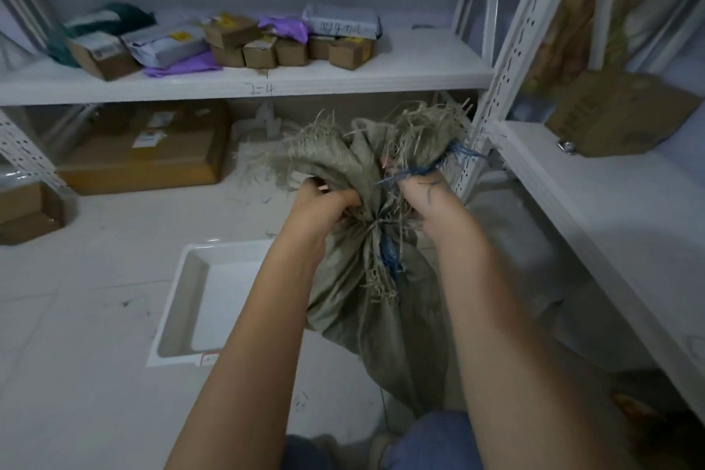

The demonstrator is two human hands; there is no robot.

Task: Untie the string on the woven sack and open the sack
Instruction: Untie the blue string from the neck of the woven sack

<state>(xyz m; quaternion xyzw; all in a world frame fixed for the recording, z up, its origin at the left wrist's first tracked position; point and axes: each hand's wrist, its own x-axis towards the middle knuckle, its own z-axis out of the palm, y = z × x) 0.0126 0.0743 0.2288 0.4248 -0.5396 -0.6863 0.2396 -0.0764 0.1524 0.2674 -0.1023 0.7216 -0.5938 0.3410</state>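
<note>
Mid-untying, the left hand (324, 202) gripped the sack (366, 279) mouth while the right hand (423, 198) held the blue string (419, 170), which seemingly next needed pulling free.

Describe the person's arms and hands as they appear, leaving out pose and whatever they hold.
Both forearms are bare to the frame's lower edge: no sleeves, gloves, watch or bracelets show. No rings are visible on the left hand or right hand, though blur limits detail. Below, blue denim-like trousers appear.
</note>
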